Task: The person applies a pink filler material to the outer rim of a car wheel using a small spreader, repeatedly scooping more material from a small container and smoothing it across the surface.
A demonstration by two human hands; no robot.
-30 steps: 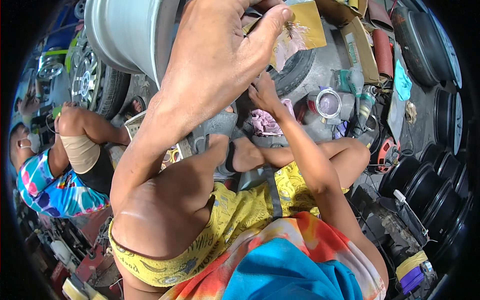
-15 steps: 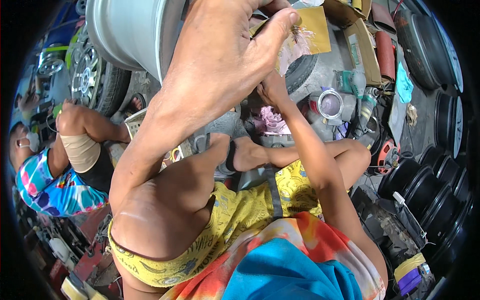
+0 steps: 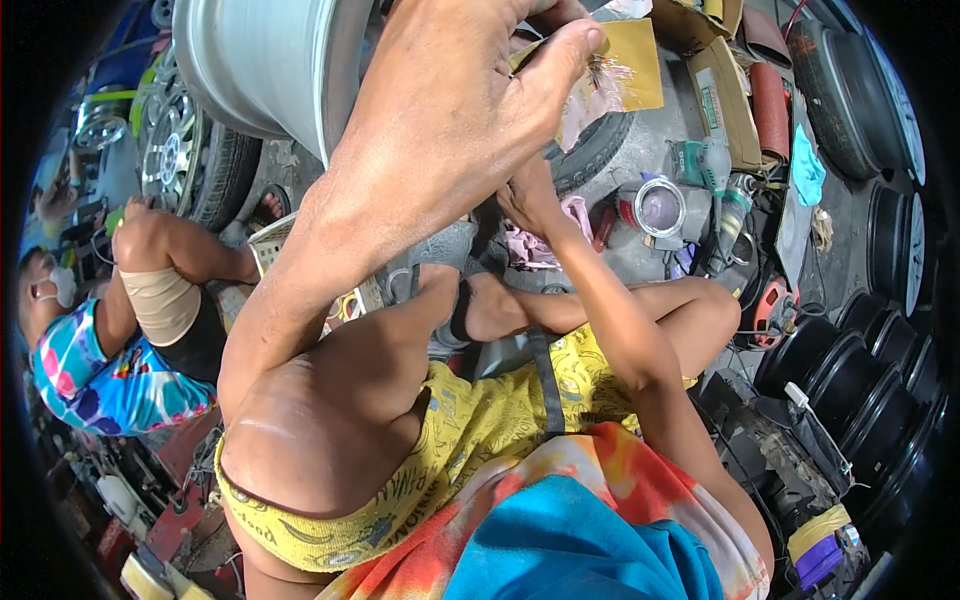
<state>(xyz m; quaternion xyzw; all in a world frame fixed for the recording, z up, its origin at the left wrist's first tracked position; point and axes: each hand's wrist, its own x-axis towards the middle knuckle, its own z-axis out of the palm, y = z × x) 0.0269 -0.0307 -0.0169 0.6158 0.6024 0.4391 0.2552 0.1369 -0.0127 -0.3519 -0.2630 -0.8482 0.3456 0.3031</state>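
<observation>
- The left hand (image 3: 465, 95), dry and dusty-skinned, spans the upper centre of the frame, its thumb pinching a sheet (image 3: 637, 65) against curled fingers that are partly out of sight.
- That flat, yellow-tan sheet, square-cornered on its right, is at the upper centre, just right of the hand; a glossy, streaky pinkish smear (image 3: 590, 108) covers its lower left.
- A wheel rim (image 3: 262, 65), smooth satin-grey metal with stepped, rounded lips, fills the upper left beside the left wrist.
- The right hand (image 3: 530, 197) is smaller in view, just below the left; its fingertips are hidden, so I cannot tell what it grips.
- Near it lies a crumpled soft pink cloth (image 3: 530, 248), and right of that a round metal tin (image 3: 660, 207) with smooth mauve-grey contents.
- Behind, at upper centre, curves a grooved black rubber tyre (image 3: 600, 155); toward the upper right stand a cardboard box (image 3: 722, 110) and a rough red roll (image 3: 768, 110).
- Against half a second ago, the right hand sits slightly lower and further left, exposing more of the cloth's right edge; the left hand and sheet have barely shifted.
</observation>
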